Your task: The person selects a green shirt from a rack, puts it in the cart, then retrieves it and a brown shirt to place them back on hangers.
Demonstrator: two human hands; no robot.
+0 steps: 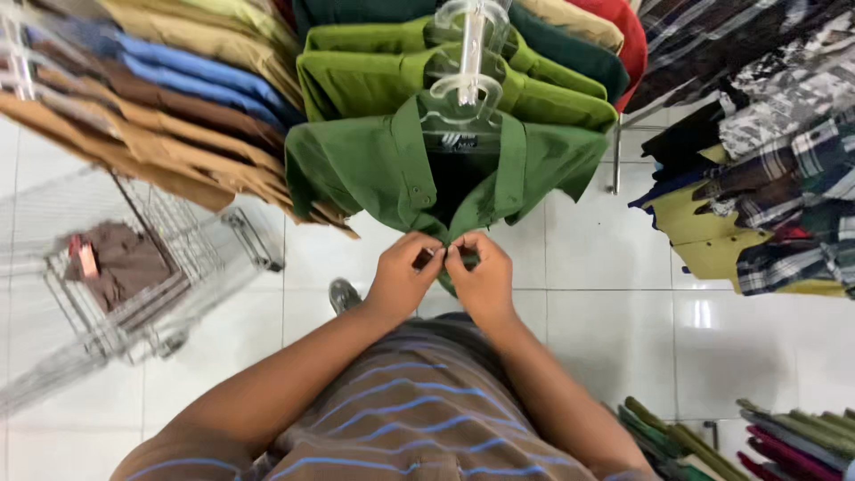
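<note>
**Both hands at the front of a green shirt on the rack**

Nearest the camera is the person's own striped brown top, with both forearms reaching forward from it. The left hand [403, 276] and the right hand [481, 278] meet, fingertips almost touching, pinched together on the front edges of a green shirt [374, 165] just below its open collar. What the fingers grip between them is too small to make out; it looks like a button or the placket edge.

The shirt hangs on a clear plastic hanger [463, 98] at the front of a row of like green shirts. As far as can be judged, the fastening is only begun: the collar stands open, the two front edges are drawn together at one spot under the hands, and anything lower is hidden behind them.

To the left stands a wire shopping trolley [134, 267] with a brown garment [125, 258] lying in it. The floor [614, 294] is of glossy white tiles. Farther off, tan, brown and blue shirts [169, 98] hang to the left, checked and yellow ones [766, 178] to the right, and more folded colours show at the lower right corner.
</note>
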